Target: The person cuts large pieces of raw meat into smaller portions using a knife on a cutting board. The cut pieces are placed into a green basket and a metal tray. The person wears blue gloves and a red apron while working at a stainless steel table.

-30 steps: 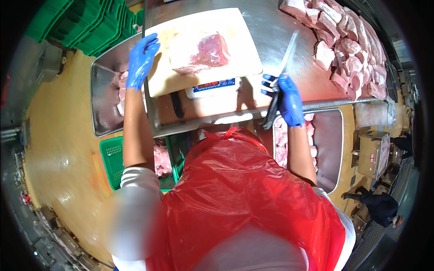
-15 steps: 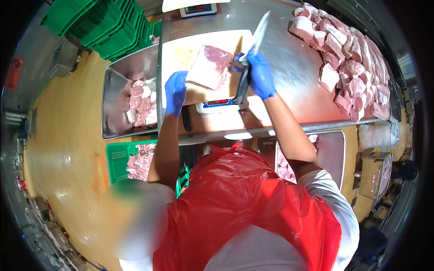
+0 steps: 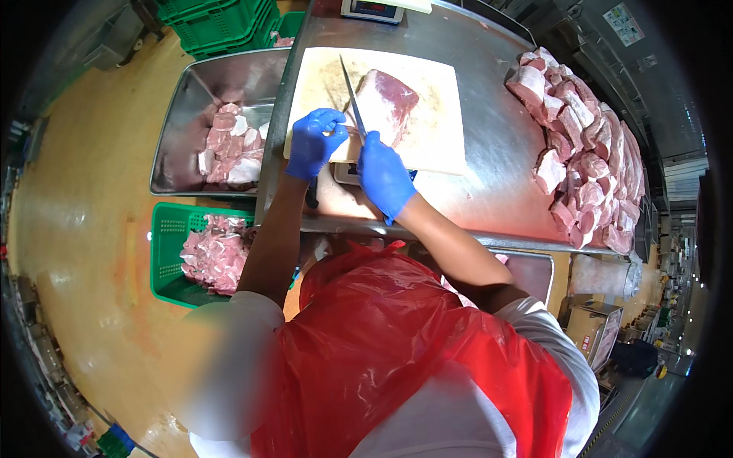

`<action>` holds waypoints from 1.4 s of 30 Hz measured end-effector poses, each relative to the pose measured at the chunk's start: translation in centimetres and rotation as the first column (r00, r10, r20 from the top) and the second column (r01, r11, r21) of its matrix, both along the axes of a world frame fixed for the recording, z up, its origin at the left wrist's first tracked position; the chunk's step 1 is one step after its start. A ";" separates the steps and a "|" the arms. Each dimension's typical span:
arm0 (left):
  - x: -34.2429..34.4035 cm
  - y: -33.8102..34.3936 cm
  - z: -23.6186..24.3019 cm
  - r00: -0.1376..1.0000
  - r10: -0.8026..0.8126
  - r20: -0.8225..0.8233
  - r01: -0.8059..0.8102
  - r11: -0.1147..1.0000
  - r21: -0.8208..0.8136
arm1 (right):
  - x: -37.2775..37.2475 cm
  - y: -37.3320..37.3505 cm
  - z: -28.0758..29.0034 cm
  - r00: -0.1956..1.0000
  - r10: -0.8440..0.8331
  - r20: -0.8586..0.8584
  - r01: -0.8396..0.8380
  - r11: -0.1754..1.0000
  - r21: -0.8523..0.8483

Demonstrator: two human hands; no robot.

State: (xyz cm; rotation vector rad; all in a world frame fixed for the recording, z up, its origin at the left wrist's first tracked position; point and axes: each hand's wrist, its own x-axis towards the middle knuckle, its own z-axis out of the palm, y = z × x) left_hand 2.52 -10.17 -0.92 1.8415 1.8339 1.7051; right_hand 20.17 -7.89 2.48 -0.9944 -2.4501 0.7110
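My gloved right hand (image 3: 384,175) is closed round the handle of a knife (image 3: 352,95), whose long narrow blade points away from me across the left edge of a slab of pork (image 3: 391,98). The slab lies on a white cutting board (image 3: 443,141), its pale fat and red lean both showing. My left hand (image 3: 313,145), also in a blue glove, is closed at the board's near left corner, just left of the blade. Its fingertips are pressed together near the meat's near edge; what they pinch, if anything, I cannot make out.
A scale (image 3: 346,174) sits partly under the board, near a black handle (image 3: 311,194). Pork pieces (image 3: 588,153) are heaped at the table's right. Left stand a steel tub (image 3: 172,156) and a green crate (image 3: 164,263), both holding meat. Green crates (image 3: 221,23) are stacked beyond.
The knife has swung from the board's far right side to the meat's left edge, its tip now pointing up-left. My left hand has gone from extended fingers beside the slab to a pinch.
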 end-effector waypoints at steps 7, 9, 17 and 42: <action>0.1 -0.4 -1.3 0.986 0.092 0.139 -0.084 0.994 -0.068 | -1.2 -0.1 1.3 0.921 0.037 0.387 -0.042 0.999 0.005; 0.1 -0.5 -2.2 0.972 0.108 0.211 -0.100 0.994 -0.047 | 2.1 -1.3 1.3 0.847 0.055 0.528 -0.057 0.998 -0.012; -5.1 -8.5 -3.4 0.790 0.392 0.471 -0.362 0.919 -0.158 | 11.9 -4.4 7.8 0.772 0.101 0.628 -0.060 0.994 -0.087; 3.1 9.7 5.8 0.699 -0.522 -0.488 0.245 0.817 -0.523 | 15.2 1.0 1.6 0.959 -0.283 -0.029 0.268 0.932 -0.244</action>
